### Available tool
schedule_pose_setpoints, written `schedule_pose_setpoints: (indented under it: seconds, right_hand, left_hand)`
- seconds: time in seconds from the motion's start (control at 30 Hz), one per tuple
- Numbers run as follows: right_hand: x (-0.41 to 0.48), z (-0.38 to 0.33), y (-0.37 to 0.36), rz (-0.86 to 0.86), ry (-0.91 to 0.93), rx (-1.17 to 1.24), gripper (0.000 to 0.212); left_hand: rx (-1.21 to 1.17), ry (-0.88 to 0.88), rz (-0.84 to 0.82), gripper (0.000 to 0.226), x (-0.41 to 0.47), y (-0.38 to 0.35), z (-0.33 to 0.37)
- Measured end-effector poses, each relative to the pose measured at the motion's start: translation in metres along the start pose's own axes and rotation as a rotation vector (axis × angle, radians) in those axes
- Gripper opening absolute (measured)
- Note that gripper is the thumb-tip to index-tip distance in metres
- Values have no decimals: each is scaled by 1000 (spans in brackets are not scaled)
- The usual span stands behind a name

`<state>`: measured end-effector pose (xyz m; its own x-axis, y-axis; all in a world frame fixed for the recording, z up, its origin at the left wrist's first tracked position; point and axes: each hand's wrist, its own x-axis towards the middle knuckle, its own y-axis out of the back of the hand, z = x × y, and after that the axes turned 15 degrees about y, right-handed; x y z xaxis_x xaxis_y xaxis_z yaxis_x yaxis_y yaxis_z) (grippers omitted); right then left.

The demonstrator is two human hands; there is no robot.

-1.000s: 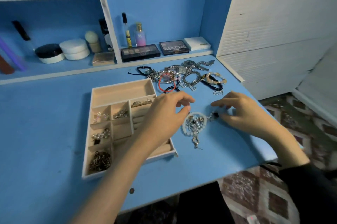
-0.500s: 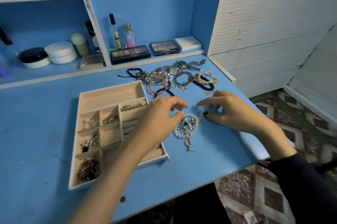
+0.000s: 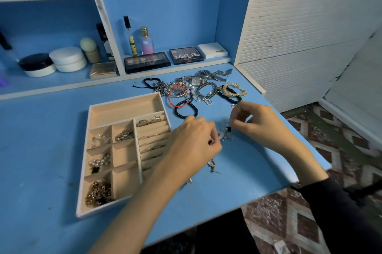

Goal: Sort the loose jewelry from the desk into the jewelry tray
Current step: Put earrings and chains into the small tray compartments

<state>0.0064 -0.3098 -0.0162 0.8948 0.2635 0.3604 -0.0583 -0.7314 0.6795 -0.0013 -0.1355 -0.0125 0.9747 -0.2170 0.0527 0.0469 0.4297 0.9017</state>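
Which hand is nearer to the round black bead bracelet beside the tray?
Left. The left hand is in front of the round black bead bracelet, almost touching; the right hand is apart, to its right.

The word "MATTE" stands in large pale letters on the lid of the small dark palette (image 3: 186, 55), which lies on the low shelf (image 3: 62, 86) along the back edge of the counter (image 3: 41, 150), near its right corner; the finer line below this word is not legible. The letters "SB" are on the pink and violet bottle (image 3: 146, 43) on the same shelf. The longer palette (image 3: 147, 61) and the white box (image 3: 213, 50) carry faint marks that cannot be read.
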Motion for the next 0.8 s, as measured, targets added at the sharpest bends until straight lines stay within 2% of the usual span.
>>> schedule_pose_setpoints:
  seconds: [0.13, 0.23, 0.33, 0.57, 0.63, 0.7, 0.8]
  right_hand:
    - [3, -8, 1, 164, -64, 197, 8]
    - [6, -16, 4, 255, -95, 387, 5]
    - [8, -26, 5, 338, -90, 512, 11]
    - [10, -44, 8, 440, -60, 699, 15]
    - [10, -47, 8, 451, -45, 710, 14]
    - [10, -49, 7, 477, -30, 727, 15]
    - [11, -51, 7, 507, -13, 747, 17]
  left_hand:
    - [-103, 91, 80, 13, 7, 11, -7]
    - [-98, 161, 155, 15, 14, 15, -11]
    - [-58, 207, 199, 19, 22, 13, -17]
    - [7, 148, 180, 26, 21, 10, -23]
    - [-3, 92, 137, 22, 18, 12, -22]
    - [-11, 14, 24, 18, 15, 15, -20]
    - [28, -93, -108, 22, 12, 18, -18]
